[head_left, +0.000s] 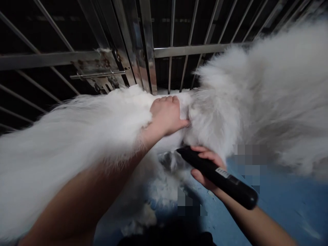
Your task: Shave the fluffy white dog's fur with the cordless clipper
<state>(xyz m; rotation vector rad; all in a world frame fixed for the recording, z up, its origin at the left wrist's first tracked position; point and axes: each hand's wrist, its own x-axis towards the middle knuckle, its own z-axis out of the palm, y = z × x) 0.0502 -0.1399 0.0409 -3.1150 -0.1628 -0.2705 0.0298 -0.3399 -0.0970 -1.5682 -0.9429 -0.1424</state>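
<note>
Steel cage bars [164,51] behind, blue worktop [282,201] below. Left hand [166,116], grip closed on white fur [217,102]; just under it, right hand [205,167] wraps the black clipper [220,177], nose aimed up-left beneath that grip.

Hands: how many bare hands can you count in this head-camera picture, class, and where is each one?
2. The left hand grips the white fur at centre. The right hand, lower right, holds the black clipper under the fur. No others are visible.
</note>
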